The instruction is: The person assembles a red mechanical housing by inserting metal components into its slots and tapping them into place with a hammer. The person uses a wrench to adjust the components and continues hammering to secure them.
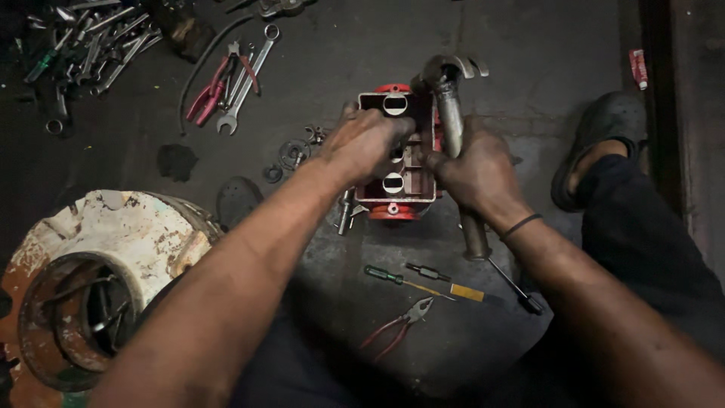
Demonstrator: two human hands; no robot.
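Observation:
A red metal housing with a rectangular open frame and round holes stands on the dark floor in front of me. My left hand rests on its upper left rim, fingers curled over the edge. My right hand grips the shaft of a metal claw hammer, whose head sits against the housing's top right corner. The hammer's handle runs down past my right wrist.
A rusty white motor casing lies at lower left. Red pliers and screwdrivers lie near me. Wrenches, red-handled pliers and washers lie beyond. A sandalled foot rests at right.

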